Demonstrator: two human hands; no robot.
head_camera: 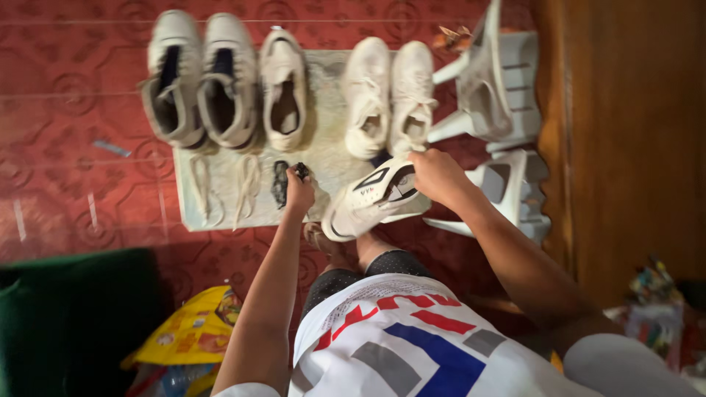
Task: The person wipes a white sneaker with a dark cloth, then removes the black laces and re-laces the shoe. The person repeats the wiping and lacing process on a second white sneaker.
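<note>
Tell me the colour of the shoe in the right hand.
White with black markings; the shoe, gripped by the right hand, shows in the head view.

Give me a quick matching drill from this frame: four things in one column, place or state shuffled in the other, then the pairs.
Things:
1. white sneaker with black trim
2. small dark object
3. loose laces
4. white plastic chair

Places/states:
A. lying flat on the mat, left part
B. tipped on its side by the wooden wall
C. gripped by the right hand
D. pinched in the left hand

Pairs: 1-C, 2-D, 3-A, 4-B
</note>
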